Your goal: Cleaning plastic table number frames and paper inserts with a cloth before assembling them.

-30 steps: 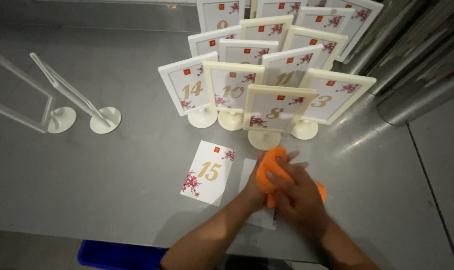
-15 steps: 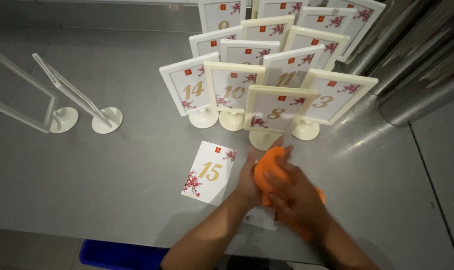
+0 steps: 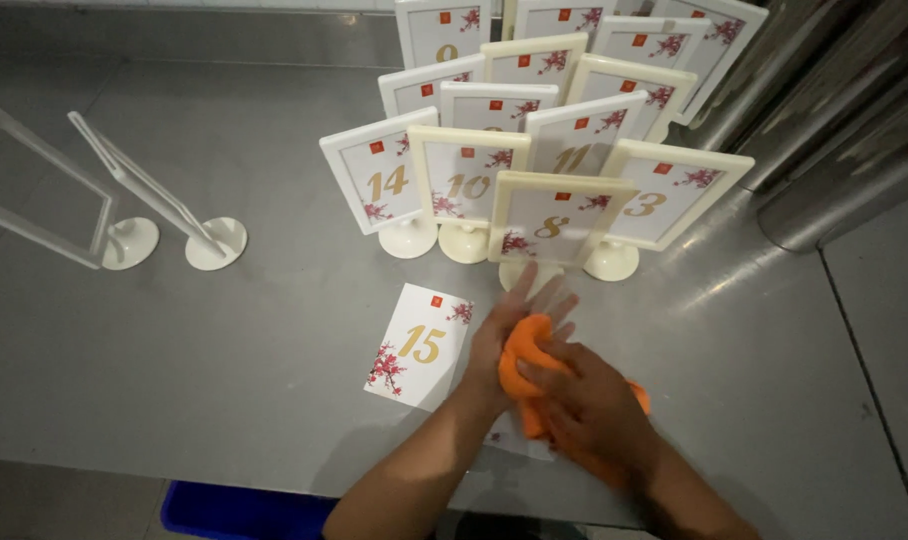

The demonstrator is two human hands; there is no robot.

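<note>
Orange cloth [image 3: 522, 352] is bunched between my two hands on the steel bench [image 3: 224, 340], just in front of the nearest framed number card [image 3: 559, 222]. My right hand [image 3: 592, 408] lies over the near part of it, its grip closed on the cloth, fingers curled into the folds. My left hand [image 3: 519, 325] lies flat beside and partly under the far end, fingers spread and pointing toward that frame's round foot; its grip is wide and holds nothing that I can make out, only pressing down.

Under both hands lies something pale and flat, a white corner showing toward me; most of it is hidden, so I cannot tell what it is. The cloth's long axis runs slantwise, from the frame toward my right wrist, with an orange edge peeping out past that hand on the side away from the loose card. Both hands touch it, the right one more fully.

Left of the cloth, just beside my left wrist, a loose number card [image 3: 420, 346] lies face up, its long axis tilted away from me toward the frames. Two empty clear stands [image 3: 124, 205] sit well apart, far left of the frame.
</note>
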